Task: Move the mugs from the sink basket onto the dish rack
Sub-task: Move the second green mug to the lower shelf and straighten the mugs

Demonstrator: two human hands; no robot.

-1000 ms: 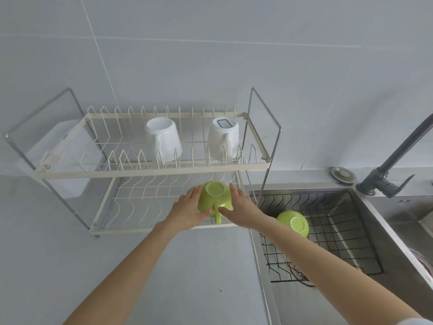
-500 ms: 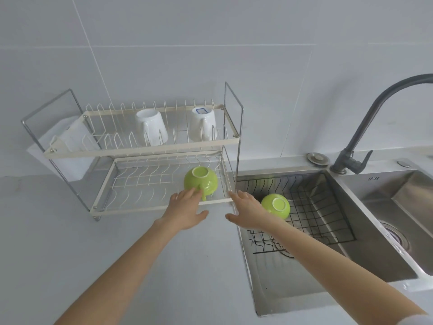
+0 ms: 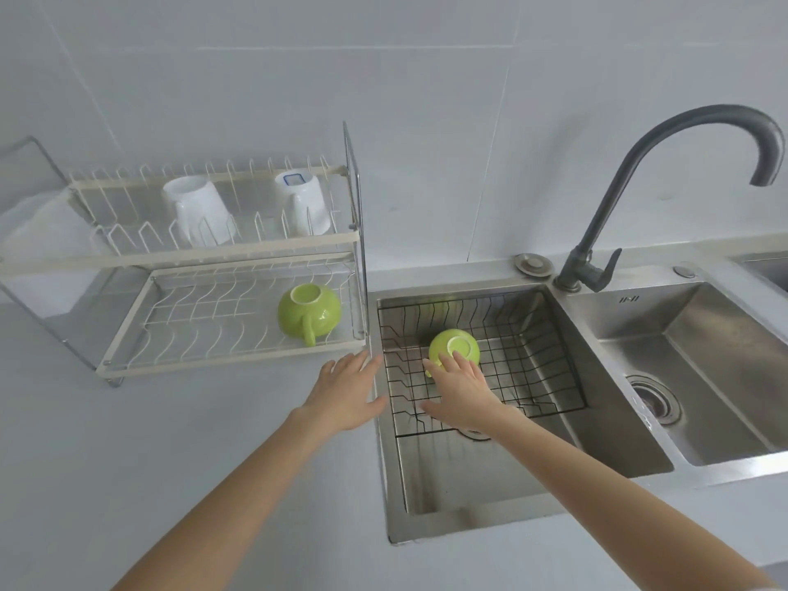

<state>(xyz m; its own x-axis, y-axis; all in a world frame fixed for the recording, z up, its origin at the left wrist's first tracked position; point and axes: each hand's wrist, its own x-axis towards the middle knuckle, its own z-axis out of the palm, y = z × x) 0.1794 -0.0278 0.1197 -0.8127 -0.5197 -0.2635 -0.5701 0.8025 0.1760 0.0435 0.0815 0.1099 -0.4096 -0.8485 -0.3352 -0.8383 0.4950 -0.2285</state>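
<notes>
Green is seen twice: one green mug (image 3: 309, 314) is set upside down at the right end of the dish rack's (image 3: 230, 360) lower tier, handle toward the viewer, while a second green mug (image 3: 454, 349) lies inverted in the black wire sink basket (image 3: 533, 377) inside the steel sink (image 3: 469, 496). The right hand (image 3: 462, 392) is spread flat with its fingertips touching this second mug, nothing gripped, and the left hand (image 3: 347, 392) is held loose and empty over the counter (image 3: 170, 462) beside the sink's edge. Two white mugs (image 3: 200, 215) are stood inverted on the upper tier, and a dark faucet (image 3: 639, 185) is arched behind the basin.
</notes>
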